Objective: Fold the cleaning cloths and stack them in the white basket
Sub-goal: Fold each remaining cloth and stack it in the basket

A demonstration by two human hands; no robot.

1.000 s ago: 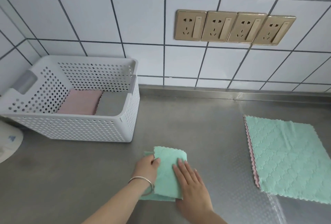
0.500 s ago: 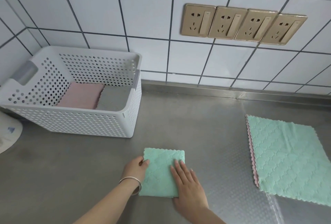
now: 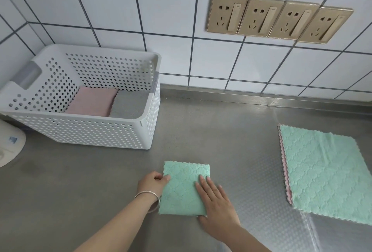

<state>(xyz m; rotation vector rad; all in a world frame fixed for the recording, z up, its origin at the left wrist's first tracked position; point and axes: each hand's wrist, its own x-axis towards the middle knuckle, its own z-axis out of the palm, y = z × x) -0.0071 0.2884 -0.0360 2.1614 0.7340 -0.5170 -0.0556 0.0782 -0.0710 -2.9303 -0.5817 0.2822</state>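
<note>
Lying flat on the steel counter (image 3: 201,131), near its front edge, a folded green cloth (image 3: 184,188) makes a neat square with scalloped borders. A person's right hand (image 3: 216,203) rests on the cloth's right side, fingers straight and spread, palm down, pressing the fabric against the counter. At the cloth's left edge the left hand (image 3: 153,181) takes the grip: its fingers are curled and its thumb lies on top of the fabric, so the edge is pinched between them (how far the fingers reach under the cloth cannot be seen). A thin metal bangle (image 3: 150,198) circles the left wrist.

Behind and to the left, well apart from the hands, stands the white basket (image 3: 80,131), perforated all over, with a grey handle in its left end. Inside it lie a folded pink cloth (image 3: 91,102) and, touching it on the right, a folded grey cloth (image 3: 128,104).

On the right side of the counter, apart from the folded one, an unfolded green cloth (image 3: 326,171) lies spread out; beneath it a pink cloth (image 3: 283,159) shows only as a narrow strip along the left edge. Four gold wall sockets (image 3: 279,19) sit in a row on the white tiled wall (image 3: 161,10). Part of a white rounded object (image 3: 10,147) shows at the left edge of the view.
</note>
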